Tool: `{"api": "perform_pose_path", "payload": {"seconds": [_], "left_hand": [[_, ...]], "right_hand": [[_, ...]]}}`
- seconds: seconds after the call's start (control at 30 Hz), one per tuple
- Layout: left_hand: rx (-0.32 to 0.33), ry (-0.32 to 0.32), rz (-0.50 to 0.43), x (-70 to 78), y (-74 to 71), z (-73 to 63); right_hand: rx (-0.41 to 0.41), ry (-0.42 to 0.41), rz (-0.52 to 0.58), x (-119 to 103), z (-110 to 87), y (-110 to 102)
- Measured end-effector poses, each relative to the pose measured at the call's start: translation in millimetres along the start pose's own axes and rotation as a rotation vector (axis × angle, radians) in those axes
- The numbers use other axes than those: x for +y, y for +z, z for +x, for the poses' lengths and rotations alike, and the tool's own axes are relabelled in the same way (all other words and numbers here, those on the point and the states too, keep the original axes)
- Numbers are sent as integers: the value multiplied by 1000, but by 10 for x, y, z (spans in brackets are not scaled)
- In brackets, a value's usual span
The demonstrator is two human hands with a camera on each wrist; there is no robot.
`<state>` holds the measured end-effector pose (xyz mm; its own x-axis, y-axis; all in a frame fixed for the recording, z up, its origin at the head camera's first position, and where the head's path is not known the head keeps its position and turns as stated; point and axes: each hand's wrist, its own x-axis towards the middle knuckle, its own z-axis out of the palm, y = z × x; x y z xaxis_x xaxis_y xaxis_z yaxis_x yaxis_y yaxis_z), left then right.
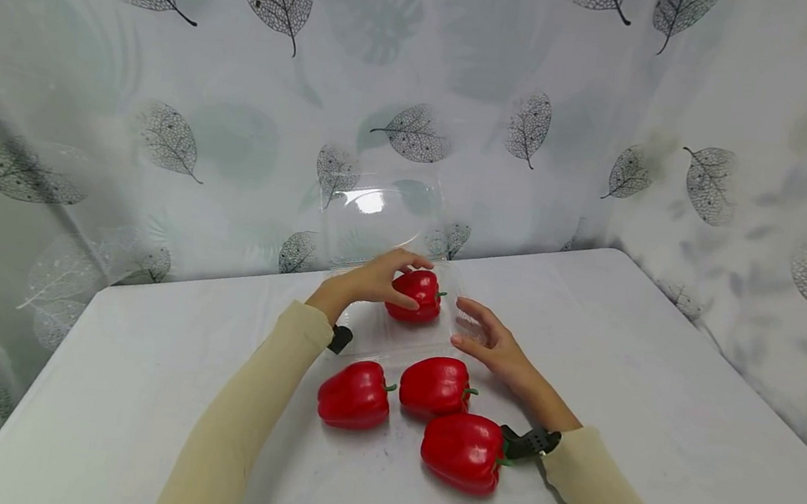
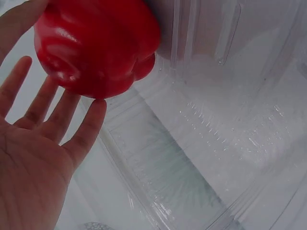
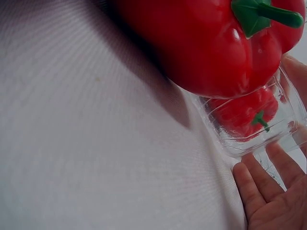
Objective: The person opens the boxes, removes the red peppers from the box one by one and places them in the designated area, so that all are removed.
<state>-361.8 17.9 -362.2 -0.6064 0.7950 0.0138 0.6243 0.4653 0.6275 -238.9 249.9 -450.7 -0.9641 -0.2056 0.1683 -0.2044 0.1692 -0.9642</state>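
Observation:
In the head view my left hand (image 1: 376,280) reaches round a red bell pepper (image 1: 419,298), thumb on the near side and fingers on the far side. The left wrist view shows that pepper (image 2: 98,45) between the thumb and spread fingertips (image 2: 98,108). It is inside a clear plastic box (image 1: 377,340), whose lid (image 1: 378,215) stands raised at the back. My right hand (image 1: 500,352) is at the box's right side, fingers and thumb spread apart along the wall. In the right wrist view its fingertips (image 3: 242,170) are right at the box's outer edge.
Nearer me on the white table (image 1: 629,381) lie three more red bell peppers: one at the left (image 1: 354,395), one in the middle (image 1: 436,385) and one by my right wrist (image 1: 464,453). A leaf-patterned curtain (image 1: 256,99) hangs behind the table.

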Motion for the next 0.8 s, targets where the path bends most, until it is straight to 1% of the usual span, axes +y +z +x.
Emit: {"api": "perform_pose_path", "payload": {"seconds": [0.1, 0.33, 0.43, 0.8], "left_hand": [[-7, 0, 10, 0, 11, 5], [-41, -49, 38, 21, 18, 7], [-52, -60, 44, 20, 17, 2], [-48, -60, 56, 21, 19, -17]], "right_hand": [[1, -6, 3, 5, 2, 1], [4, -3, 1, 10, 3, 7], [9, 5, -5, 11, 4, 13], [9, 6, -21, -2, -1, 12]]}}
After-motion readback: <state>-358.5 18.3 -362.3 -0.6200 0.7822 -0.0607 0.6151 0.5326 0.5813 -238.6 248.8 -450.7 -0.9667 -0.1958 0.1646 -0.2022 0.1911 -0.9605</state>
